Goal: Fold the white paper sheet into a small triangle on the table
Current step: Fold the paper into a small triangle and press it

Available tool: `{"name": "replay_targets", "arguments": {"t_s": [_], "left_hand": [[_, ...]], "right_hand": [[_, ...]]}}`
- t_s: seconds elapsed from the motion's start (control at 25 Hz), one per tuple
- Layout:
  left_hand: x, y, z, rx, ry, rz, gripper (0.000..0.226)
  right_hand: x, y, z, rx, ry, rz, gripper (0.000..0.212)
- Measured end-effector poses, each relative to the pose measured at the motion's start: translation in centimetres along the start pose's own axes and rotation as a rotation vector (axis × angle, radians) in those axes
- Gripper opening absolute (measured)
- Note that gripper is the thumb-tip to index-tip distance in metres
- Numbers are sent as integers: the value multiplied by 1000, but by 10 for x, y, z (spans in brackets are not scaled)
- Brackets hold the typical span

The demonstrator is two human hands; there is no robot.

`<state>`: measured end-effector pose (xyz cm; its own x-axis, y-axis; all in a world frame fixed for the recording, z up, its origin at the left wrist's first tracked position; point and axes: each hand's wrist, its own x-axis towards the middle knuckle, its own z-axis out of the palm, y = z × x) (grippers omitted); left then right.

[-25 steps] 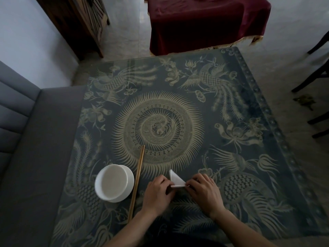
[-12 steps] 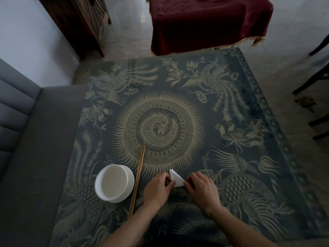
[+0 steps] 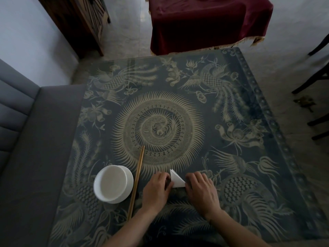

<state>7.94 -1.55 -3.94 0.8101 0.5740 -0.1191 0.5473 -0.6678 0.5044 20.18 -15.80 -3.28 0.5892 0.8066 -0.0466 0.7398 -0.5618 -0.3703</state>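
The white paper (image 3: 175, 179) is folded into a small triangle near the front of the patterned table (image 3: 231, 157), its point aimed away from me. My left hand (image 3: 157, 188) holds its left edge with curled fingers. My right hand (image 3: 201, 190) holds its right lower corner, fingers bent over it. The paper's lower part is hidden between the two hands.
A white bowl (image 3: 113, 184) stands left of my hands, with a pair of wooden chopsticks (image 3: 136, 182) lying lengthwise between bowl and left hand. A grey sofa (image 3: 26, 148) borders the table's left side. A dark red covered table (image 3: 204, 22) stands beyond; chair legs (image 3: 316, 82) at right.
The paper has flattened from a raised flap into a wider triangle lying lower. Both hands have shifted slightly away from me and spread a little apart.
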Motion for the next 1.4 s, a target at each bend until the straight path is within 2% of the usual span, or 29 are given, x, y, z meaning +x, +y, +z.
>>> {"name": "replay_targets", "arguments": {"t_s": [0.12,0.2,0.32,0.44,0.84,1.08,1.2,1.4], "left_hand": [[-12,-12,3,158,73,300,21],[-21,-17,8,241,-8,399,43],[-26,-19,13,353,-158,389,68],[-23,-22,13,427,-263,352,71],[-15,-31,3,500,-331,359,73],[-18,-24,3,476,-311,340,85],[-21,-22,7,482,-331,413,82],[-23,-24,11,500,-333,418,75]], "right_hand": [[-15,4,5,-100,27,-245,42],[-26,6,13,-166,-24,-364,54],[-33,10,20,-235,-161,-352,67],[-35,13,21,-231,-246,-322,77],[-31,26,9,-305,-322,-349,75],[-36,32,4,-330,-323,-356,71],[-39,28,5,-327,-319,-363,71],[-39,27,3,-310,-327,-340,71]]}}
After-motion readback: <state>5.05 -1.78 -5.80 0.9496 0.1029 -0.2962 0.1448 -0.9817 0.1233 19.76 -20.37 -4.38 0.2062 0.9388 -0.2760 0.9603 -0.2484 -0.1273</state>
